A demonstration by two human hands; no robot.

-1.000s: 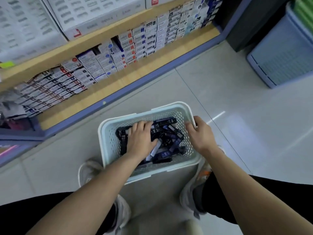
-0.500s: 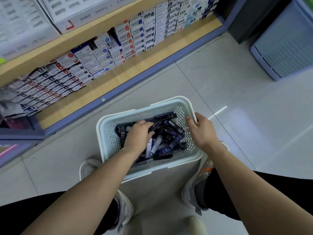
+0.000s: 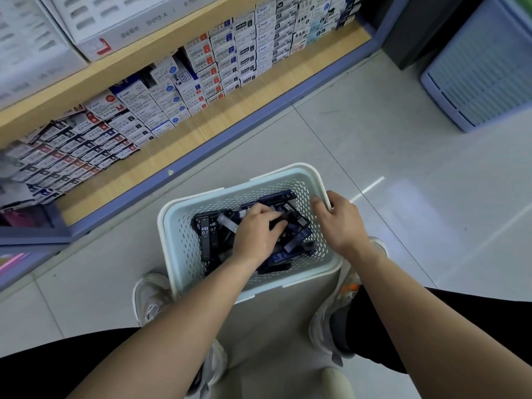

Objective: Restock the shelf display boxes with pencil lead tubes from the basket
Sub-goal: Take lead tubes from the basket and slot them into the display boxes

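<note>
The likeliest slip here, I'd say, is a tangled grab: the pencil lead tubes lie crisscrossed in a loose heap, so a handful pulled up could drag extras over the rim and send them skittering across the smooth tile floor. The basket is light perforated plastic standing on the floor between the person's shoes, so a hard tug could also tip or slide it if it weren't steadied. The right hand is clamped on the basket's far right corner, thumb inside the rim and fingers over the outside. The left hand is down in the middle of the heap with its fingers bent onto the tubes; I cannot tell whether they have closed round any. The basket holds dark blue and black tubes, a few marked HB 0.7, lying at all angles. The shelf display boxes stand packed in rows toward the back of the lower shelf, leaving its front edge bare.
</note>
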